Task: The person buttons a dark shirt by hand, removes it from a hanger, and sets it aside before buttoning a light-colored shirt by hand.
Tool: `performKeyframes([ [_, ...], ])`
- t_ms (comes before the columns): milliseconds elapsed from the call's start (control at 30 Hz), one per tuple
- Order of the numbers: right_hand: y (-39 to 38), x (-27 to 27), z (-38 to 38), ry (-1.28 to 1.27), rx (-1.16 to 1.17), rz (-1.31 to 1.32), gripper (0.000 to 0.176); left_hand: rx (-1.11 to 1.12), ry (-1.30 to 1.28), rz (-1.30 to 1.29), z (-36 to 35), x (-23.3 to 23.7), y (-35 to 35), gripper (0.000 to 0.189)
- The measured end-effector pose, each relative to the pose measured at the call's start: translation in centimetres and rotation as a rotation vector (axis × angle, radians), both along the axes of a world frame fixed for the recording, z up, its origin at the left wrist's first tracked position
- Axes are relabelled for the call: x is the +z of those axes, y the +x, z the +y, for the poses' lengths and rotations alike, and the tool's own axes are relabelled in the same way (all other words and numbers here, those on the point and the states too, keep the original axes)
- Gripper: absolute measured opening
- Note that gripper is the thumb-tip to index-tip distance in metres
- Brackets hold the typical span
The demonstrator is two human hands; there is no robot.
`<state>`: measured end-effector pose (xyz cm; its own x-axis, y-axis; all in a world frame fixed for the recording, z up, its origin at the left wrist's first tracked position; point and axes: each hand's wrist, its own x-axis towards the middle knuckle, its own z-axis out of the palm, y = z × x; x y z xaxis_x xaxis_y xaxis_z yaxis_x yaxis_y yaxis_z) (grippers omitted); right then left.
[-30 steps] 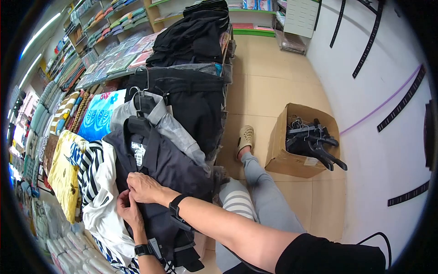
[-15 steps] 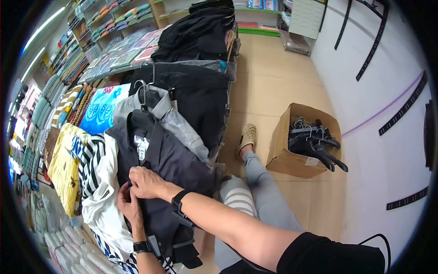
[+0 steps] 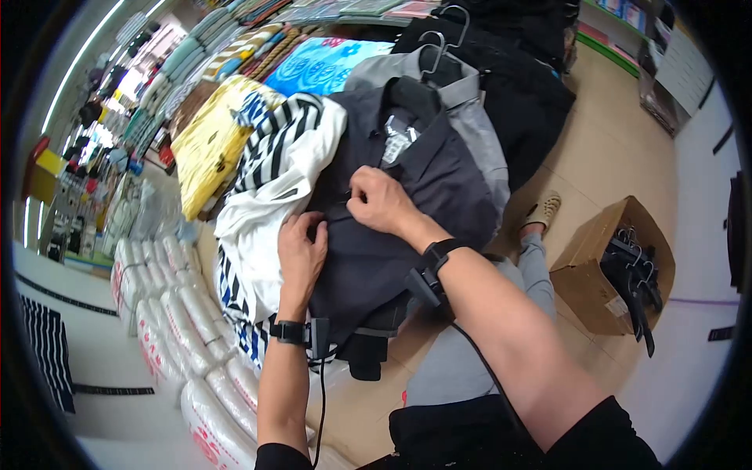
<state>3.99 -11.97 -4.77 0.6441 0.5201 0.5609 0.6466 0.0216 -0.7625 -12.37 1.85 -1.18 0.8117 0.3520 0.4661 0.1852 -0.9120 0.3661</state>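
Note:
A dark grey collared shirt lies front up on the pile, its hanger hook sticking out past the collar. My right hand pinches the shirt's front below the collar. Lower and to the left, my left hand has its curled fingers closed on the shirt's edge, beside a white garment. Exactly what lies between the fingertips is partly hidden. Under the dark shirt, a lighter grey shirt shows at the upper right.
Black garments lie beyond the shirts. Yellow cloth and a blue printed pack are on the left. A cardboard box of hangers stands on the floor at right. Plastic-wrapped bundles are stacked at lower left.
The view has swung left, so the shirts and box appear further right. My hands, close together before, are now apart on the dark shirt, the right one nearer the collar.

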Motion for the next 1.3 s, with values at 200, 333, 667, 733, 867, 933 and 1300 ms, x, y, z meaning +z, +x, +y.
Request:
performKeyframes([
  [200,0.0,0.3,-0.3,-0.052,0.032,0.011,0.017,0.021,-0.256,-0.005,1.3,-0.8,-0.1,0.022],
  [333,0.1,0.3,-0.3,-0.062,0.043,0.025,0.018,0.008,-0.423,0.035,1.5,-0.1,-0.6,0.021],
  [667,0.1,0.5,-0.5,-0.073,0.061,-0.001,0.019,-0.052,-0.657,0.144,4.4,-0.7,-0.3,0.021],
  [733,-0.1,0.9,-0.5,-0.08,0.064,0.019,0.02,-0.068,-0.699,0.131,4.6,-0.8,-0.3,0.021],
  [867,-0.3,1.1,-0.6,-0.107,0.065,0.029,0.022,-0.091,-0.759,0.118,4.7,-1.0,-0.2,0.021],
  [933,-0.3,1.0,-0.7,-0.119,0.064,0.02,0.022,-0.097,-0.781,0.105,4.7,-1.2,-0.2,0.021],
  [1300,-0.4,1.5,-0.7,-0.128,0.081,0.041,0.025,-0.092,-0.808,0.149,5.2,-1.9,0.0,0.024],
])
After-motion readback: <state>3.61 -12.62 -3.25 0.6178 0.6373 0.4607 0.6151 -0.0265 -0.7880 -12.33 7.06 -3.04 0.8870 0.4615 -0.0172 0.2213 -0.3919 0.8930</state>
